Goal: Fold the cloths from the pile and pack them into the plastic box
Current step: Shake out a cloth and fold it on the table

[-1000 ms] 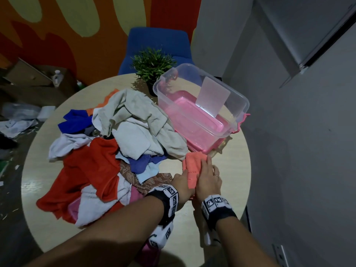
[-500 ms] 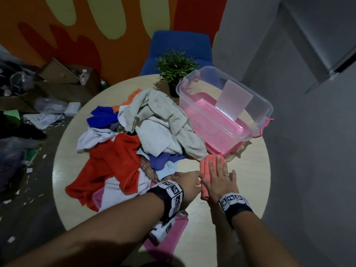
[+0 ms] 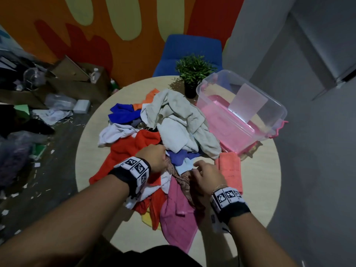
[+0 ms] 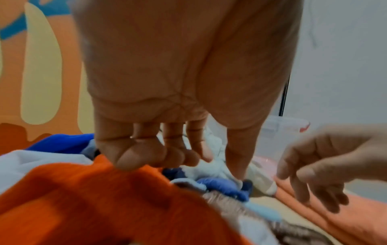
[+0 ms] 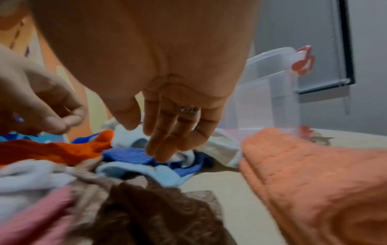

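A loose pile of cloths (image 3: 173,128) covers the middle of the round table (image 3: 256,189). The clear plastic box (image 3: 212,79), pink at its bottom, stands at the back right. In front of it a folded salmon cloth (image 3: 231,170) (image 5: 314,174) lies flat on the table, untouched. My left hand (image 3: 154,158) (image 4: 171,155) hangs over the red-orange cloth (image 4: 94,199), fingers loosely curled, gripping nothing. My right hand (image 3: 204,171) (image 5: 165,144) points its straight fingers down, their tips touching a blue cloth (image 5: 130,155) beside a light blue one (image 5: 159,174).
A potted plant (image 3: 192,74) stands behind the pile, next to the box, with a blue chair (image 3: 192,49) beyond it. A pink cloth (image 3: 177,214) hangs over the near table edge. Boxes and litter cover the floor (image 3: 48,112) on the left; a grey wall stands close on the right.
Both hands have let go of the folded salmon cloth and moved left onto the pile. The folded cloth stays where it lay in front of the box.
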